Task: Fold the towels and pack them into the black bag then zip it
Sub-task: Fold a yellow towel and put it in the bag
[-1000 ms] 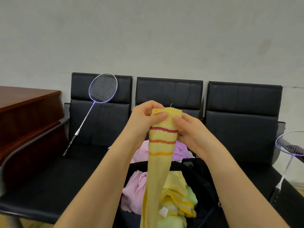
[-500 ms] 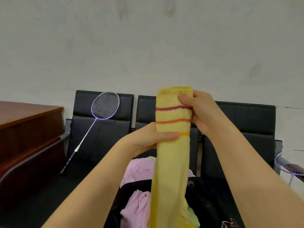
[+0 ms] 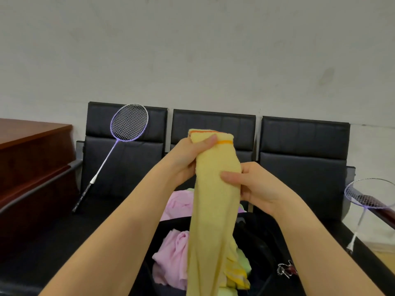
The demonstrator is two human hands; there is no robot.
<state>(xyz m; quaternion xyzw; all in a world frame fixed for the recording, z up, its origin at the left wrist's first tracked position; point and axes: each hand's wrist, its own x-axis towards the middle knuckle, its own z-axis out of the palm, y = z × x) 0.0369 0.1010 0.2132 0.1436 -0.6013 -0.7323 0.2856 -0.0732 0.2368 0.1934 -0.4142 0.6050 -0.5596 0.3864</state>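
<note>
Terry cloth like this yellow towel (image 3: pixel 214 201) is light, limp and a little grippy, I judge, so it should not slip but will sag wherever I leave it unsupported. It hangs as a long narrow strip in front of me, its top end turned over, its lower end trailing down over the open black bag (image 3: pixel 256 248) on the chair seat. My left hand (image 3: pixel 188 157) has its grip clamped on the folded top, thumb pressed across the front just beside the orange stripe. My right hand (image 3: pixel 254 186) pinches the strip lower down at its right edge, thumb on the front face. The best hold, I think, is on the edges and the fold line, both layers pinched together, so the fold does not slide open.

Counting: one yellow towel in hand. In and behind the bag lies a heap of loose cloth: pink towels (image 3: pixel 173 253) in at least two bunches, some pale green, and one yellow striped piece; I cannot give an exact count. One black bag, unzipped. Three black chairs (image 3: pixel 303 146) stand in a row against the wall. Two purple badminton rackets, one leaning on the left chair (image 3: pixel 128 124), one at the right edge (image 3: pixel 367 195). A wooden desk (image 3: pixel 32 133) stands at left.
</note>
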